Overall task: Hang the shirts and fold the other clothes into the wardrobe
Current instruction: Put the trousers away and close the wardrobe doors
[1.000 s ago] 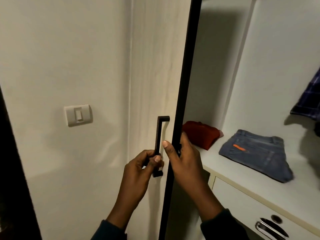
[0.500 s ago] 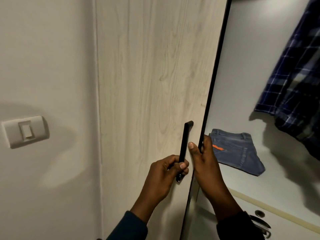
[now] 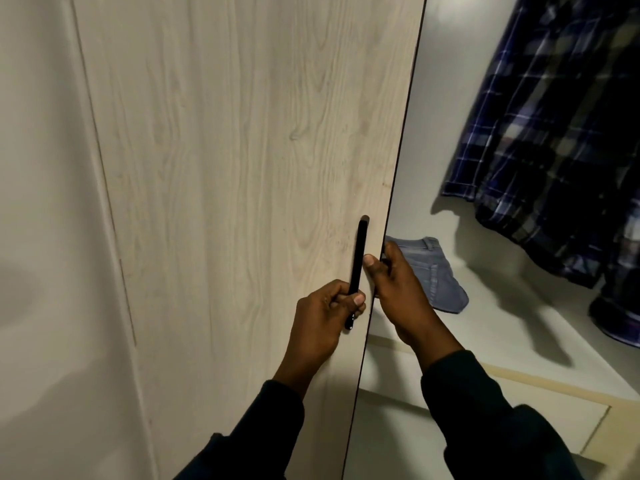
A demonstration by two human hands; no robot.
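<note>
**Both hands on the wardrobe door**

The left hand [image 3: 325,313] grips the lower part of the black bar handle [image 3: 356,271] on the pale wood-grain wardrobe door [image 3: 242,168], fingers curled round the bar and the thumb laid across its front. The right hand [image 3: 398,289] holds the dark edge of the same door just right of the handle: the thumb lies on the near face, and the fingers wrap round the edge to the far side, so their tips are hidden. Both forearms wear dark sleeves.

To the right of the door edge the wardrobe interior shows. A folded pair of blue jeans [image 3: 436,275] lies flat on the white shelf [image 3: 519,334], partly hidden behind the right hand. Higher up and further right, a dark blue plaid shirt [image 3: 554,133] hangs down, its hem above the shelf and well apart from the jeans. Below the shelf's cream front edge sits a white drawer front [image 3: 485,410]. A plain wall [image 3: 41,237] fills the left side.
</note>
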